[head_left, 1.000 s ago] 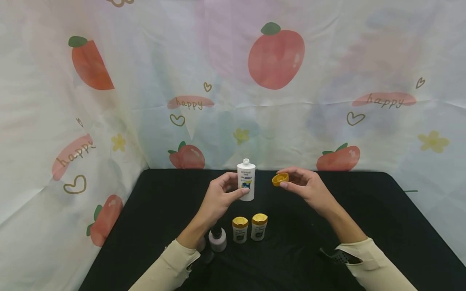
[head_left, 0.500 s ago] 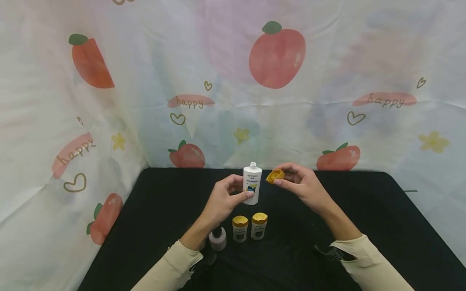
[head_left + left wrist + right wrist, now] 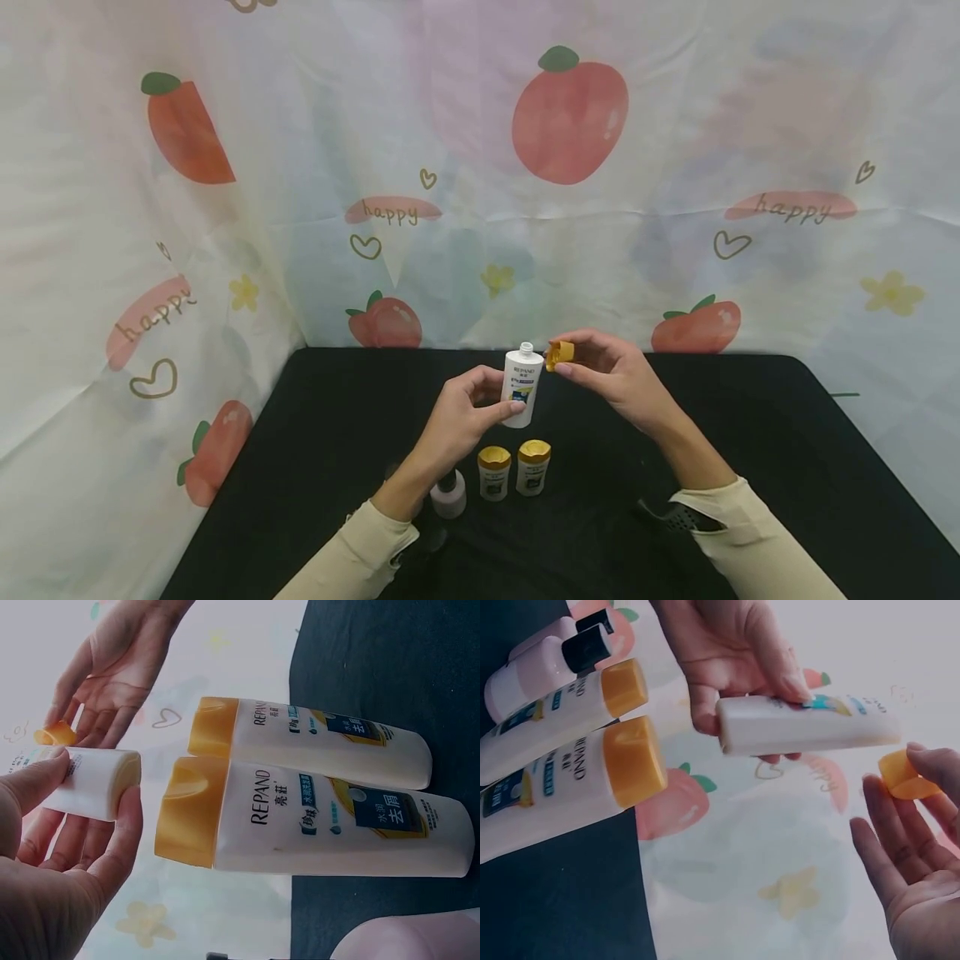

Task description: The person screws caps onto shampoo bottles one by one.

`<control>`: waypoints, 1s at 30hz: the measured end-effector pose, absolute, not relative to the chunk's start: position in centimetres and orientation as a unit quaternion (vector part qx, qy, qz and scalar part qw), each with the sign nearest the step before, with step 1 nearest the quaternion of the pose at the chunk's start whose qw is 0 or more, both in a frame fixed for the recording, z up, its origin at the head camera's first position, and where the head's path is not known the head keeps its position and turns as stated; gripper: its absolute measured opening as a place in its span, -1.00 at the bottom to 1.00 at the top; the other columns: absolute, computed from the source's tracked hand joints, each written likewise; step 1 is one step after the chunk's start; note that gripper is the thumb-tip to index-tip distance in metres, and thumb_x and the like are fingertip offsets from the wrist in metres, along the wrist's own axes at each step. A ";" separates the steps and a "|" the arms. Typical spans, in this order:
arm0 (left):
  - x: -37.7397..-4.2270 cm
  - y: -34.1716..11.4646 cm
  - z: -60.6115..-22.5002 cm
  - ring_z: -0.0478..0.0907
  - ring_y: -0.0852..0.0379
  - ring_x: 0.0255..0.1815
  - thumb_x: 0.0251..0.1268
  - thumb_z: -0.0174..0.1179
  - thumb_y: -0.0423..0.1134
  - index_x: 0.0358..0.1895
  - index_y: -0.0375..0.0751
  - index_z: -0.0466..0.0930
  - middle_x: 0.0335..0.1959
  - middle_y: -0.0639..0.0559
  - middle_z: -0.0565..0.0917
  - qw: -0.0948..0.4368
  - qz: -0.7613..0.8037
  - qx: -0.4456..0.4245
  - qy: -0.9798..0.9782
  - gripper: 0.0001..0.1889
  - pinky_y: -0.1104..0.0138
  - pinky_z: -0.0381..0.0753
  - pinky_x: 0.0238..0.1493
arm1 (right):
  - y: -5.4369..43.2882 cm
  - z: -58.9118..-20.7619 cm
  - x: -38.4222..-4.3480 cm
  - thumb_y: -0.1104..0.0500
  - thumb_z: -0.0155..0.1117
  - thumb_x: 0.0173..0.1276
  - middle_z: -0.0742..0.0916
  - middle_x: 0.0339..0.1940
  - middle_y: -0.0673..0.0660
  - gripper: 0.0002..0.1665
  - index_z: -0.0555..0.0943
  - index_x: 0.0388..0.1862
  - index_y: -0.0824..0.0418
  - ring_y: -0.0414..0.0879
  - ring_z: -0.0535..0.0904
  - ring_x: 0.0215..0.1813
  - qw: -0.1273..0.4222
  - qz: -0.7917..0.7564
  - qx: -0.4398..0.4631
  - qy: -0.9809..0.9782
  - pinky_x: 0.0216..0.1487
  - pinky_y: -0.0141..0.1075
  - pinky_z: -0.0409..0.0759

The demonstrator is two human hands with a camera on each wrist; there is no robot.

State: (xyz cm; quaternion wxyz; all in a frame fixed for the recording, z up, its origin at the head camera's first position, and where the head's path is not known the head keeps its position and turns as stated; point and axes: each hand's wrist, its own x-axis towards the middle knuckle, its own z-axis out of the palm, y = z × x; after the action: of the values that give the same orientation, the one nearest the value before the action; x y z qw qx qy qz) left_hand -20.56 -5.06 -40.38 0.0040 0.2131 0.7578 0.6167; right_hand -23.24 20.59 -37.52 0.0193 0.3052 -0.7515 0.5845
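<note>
My left hand point(image 3: 468, 408) grips a white shampoo bottle point(image 3: 522, 385) by its lower half, thumb across the front label. The bottle is held above the table, slightly tilted, and its bare threaded neck shows at the top. Just right of that neck, my right hand point(image 3: 611, 371) pinches a yellow cap point(image 3: 559, 356) between thumb and fingers. The cap is turned on its side, its hollow facing the bottle, with a small gap between them. In the right wrist view, the cap point(image 3: 906, 776) sits between the fingertips, near the bottle point(image 3: 802, 726).
Two capped shampoo bottles point(image 3: 494, 473) point(image 3: 533, 468) stand side by side on the black table point(image 3: 322, 417), in front of the hands. A pinkish bottle with a black top point(image 3: 448, 495) is beside the left forearm, with another point(image 3: 547, 636) behind it. Printed cloth point(image 3: 465, 167) hangs behind.
The left hand has moved the bottle slightly right and down. My right hand has brought the cap left, close to the neck, turning it onto its side.
</note>
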 end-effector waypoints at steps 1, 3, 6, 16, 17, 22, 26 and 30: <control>-20.6 -5.0 -40.4 0.68 0.09 0.03 0.31 0.40 -0.27 0.07 -0.17 0.64 -0.01 -0.03 0.73 0.004 0.618 0.213 0.757 -0.70 0.10 0.64 0.14 | 20.5 -37.4 -23.3 0.34 0.29 0.45 0.67 0.13 0.15 -0.61 0.56 0.23 0.24 -0.06 0.70 0.09 0.018 0.587 0.307 -0.749 0.11 -0.30 0.67; -20.5 -5.0 -40.3 0.69 0.09 0.03 0.29 0.41 -0.28 0.07 -0.17 0.64 0.00 -0.02 0.73 0.003 0.621 0.211 0.755 -0.69 0.11 0.65 0.13 | 20.3 -37.2 -23.4 0.34 0.28 0.46 0.66 0.15 0.15 -0.61 0.55 0.24 0.25 -0.07 0.70 0.10 0.017 0.593 0.310 -0.743 0.12 -0.30 0.67; -20.5 -5.0 -40.3 0.69 0.09 0.03 0.29 0.42 -0.29 0.06 -0.17 0.63 0.00 -0.03 0.73 0.000 0.623 0.209 0.754 -0.69 0.14 0.67 0.10 | 20.1 -36.9 -23.4 0.35 0.28 0.46 0.66 0.18 0.17 -0.59 0.55 0.25 0.25 -0.06 0.70 0.13 0.014 0.597 0.313 -0.738 0.13 -0.29 0.67; -20.4 -4.9 -40.2 0.69 0.07 0.02 0.28 0.42 -0.28 0.02 -0.16 0.64 -0.01 -0.02 0.72 -0.003 0.613 0.201 0.764 -0.72 0.19 0.70 0.00 | 19.4 -36.0 -23.2 0.31 0.28 0.47 0.67 0.13 0.17 -0.51 0.50 0.35 0.26 -0.04 0.67 0.12 0.029 0.586 0.305 -0.750 0.12 -0.31 0.66; -20.4 -4.9 -40.2 0.69 0.06 0.02 0.29 0.42 -0.28 0.02 -0.16 0.64 -0.01 -0.02 0.72 -0.003 0.612 0.202 0.765 -0.72 0.20 0.71 -0.01 | 19.4 -35.9 -23.2 0.31 0.28 0.47 0.67 0.14 0.16 -0.51 0.50 0.35 0.26 -0.04 0.66 0.12 0.029 0.587 0.306 -0.749 0.12 -0.31 0.66; -20.3 -4.9 -40.1 0.69 0.06 0.03 0.29 0.42 -0.28 0.02 -0.17 0.63 -0.01 -0.02 0.72 -0.004 0.609 0.206 0.766 -0.72 0.21 0.71 -0.01 | 19.0 -35.6 -23.2 0.34 0.28 0.46 0.67 0.14 0.14 -0.54 0.52 0.31 0.27 -0.06 0.66 0.14 0.035 0.589 0.315 -0.743 0.15 -0.30 0.66; -20.3 -4.8 -40.1 0.69 0.06 0.02 0.29 0.42 -0.26 0.01 -0.16 0.64 -0.01 -0.01 0.72 -0.004 0.607 0.207 0.767 -0.73 0.22 0.71 -0.03 | 18.8 -35.5 -23.2 0.35 0.28 0.46 0.66 0.15 0.14 -0.56 0.55 0.29 0.27 -0.06 0.66 0.16 0.037 0.586 0.325 -0.741 0.17 -0.30 0.64; -20.3 -4.8 -40.2 0.69 0.05 0.01 0.29 0.42 -0.24 0.01 -0.15 0.64 -0.01 -0.01 0.72 -0.005 0.607 0.208 0.767 -0.73 0.20 0.72 -0.03 | 18.6 -35.4 -23.2 0.34 0.28 0.46 0.67 0.15 0.14 -0.57 0.57 0.29 0.23 -0.05 0.65 0.17 0.038 0.580 0.334 -0.742 0.19 -0.30 0.63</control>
State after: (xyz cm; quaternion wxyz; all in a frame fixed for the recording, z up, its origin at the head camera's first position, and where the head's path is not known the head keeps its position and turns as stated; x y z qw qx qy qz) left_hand -20.25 -4.81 -40.20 -0.0054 0.2083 0.7667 0.6073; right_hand -23.24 18.55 -35.42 0.0383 0.3342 -0.7416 0.5804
